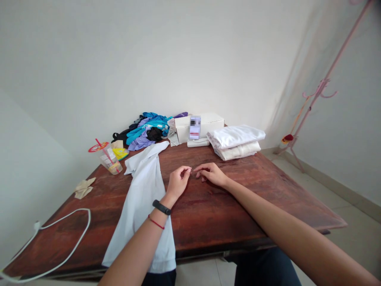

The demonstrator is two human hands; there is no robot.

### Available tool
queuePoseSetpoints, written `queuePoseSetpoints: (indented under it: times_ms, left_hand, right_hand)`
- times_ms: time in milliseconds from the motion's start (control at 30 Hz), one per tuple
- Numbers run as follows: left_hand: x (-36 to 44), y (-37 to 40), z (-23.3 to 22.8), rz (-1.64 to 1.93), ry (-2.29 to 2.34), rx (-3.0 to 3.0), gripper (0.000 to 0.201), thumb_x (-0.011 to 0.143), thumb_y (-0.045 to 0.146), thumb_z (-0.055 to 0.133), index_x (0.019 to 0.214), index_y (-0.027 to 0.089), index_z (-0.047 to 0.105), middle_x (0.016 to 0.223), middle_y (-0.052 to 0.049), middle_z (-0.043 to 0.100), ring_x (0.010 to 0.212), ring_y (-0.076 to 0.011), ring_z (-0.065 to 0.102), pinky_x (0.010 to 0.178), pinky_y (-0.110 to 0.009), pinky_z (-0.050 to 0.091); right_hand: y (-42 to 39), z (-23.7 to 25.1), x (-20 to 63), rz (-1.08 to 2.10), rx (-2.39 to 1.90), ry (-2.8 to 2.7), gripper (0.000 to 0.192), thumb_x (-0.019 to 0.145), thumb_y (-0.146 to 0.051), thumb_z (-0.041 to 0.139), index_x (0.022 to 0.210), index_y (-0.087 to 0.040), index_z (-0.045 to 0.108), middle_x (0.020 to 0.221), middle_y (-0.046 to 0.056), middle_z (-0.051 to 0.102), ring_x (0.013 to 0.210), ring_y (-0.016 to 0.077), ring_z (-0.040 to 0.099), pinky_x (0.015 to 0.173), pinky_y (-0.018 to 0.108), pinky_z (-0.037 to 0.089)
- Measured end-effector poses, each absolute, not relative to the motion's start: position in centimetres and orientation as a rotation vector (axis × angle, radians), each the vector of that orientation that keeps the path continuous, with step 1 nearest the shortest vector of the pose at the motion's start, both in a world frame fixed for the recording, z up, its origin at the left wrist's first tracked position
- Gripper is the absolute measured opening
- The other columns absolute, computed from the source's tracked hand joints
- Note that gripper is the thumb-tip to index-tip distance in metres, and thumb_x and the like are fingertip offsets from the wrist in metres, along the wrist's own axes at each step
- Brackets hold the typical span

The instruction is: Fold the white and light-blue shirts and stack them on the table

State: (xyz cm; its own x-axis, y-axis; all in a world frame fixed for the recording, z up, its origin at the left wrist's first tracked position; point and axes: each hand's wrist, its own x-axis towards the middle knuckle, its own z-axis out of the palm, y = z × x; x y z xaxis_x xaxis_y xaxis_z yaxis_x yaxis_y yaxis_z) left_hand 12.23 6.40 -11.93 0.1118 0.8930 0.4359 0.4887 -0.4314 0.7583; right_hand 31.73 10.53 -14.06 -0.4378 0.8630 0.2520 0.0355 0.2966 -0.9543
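Pale shirt beside left grip

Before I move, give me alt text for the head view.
The person's left grip and right grip nearly meet at the fingertips over a brown wooden table. A white garment lies stretched out at left; behind sit jumbled clothes, a white box, a phone and folded white cloths.

A black band with a rounded oblong face circles the left wrist, a thin red cord just on its near side. Both forearms are bare. Dark cloth at the near edge is probably trousers.
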Motion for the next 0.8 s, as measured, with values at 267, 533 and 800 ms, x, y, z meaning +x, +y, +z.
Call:
queuePoseSetpoints:
  times_ms: [267,533,800]
  left_hand:
    - [12.26,6.5,-12.19,1.217,1.311,2.012,0.019,0.096,0.029,0.058,0.096,0.022,0.076,0.101,-0.006,0.078,0.093,-0.0248,0.072,0.087,-0.036,0.054]
    - [12.18,6.64,-12.23,1.241,1.36,2.041,0.012,0.094,0.026,0.064,0.096,0.02,0.074,0.098,-0.005,0.078,0.082,-0.0201,0.07,0.077,-0.031,0.053]
    - [12.12,6.63,-12.28,1.324,1.38,2.041,0.005,0.089,0.018,0.069,0.091,0.02,0.073,0.09,-0.002,0.077,0.073,-0.0156,0.067,0.071,-0.026,0.052]
  right_hand:
    - [10.07,-13.54,31.67,1.29,-0.792,-1.763,0.03,0.079,-0.028,0.06,0.098,-0.013,0.078,0.075,0.004,0.074,0.051,0.0104,0.059,0.054,0.023,0.051]
    - [10.16,-13.72,31.71,1.343,-0.769,-1.742,0.03,0.08,-0.036,0.065,0.094,-0.013,0.078,0.073,0.005,0.074,0.052,0.0116,0.06,0.053,0.024,0.05]
    - [10.24,-13.64,31.8,1.455,-0.761,-1.695,0.032,0.079,-0.04,0.069,0.09,-0.012,0.078,0.07,0.005,0.074,0.052,0.0124,0.061,0.053,0.024,0.049]
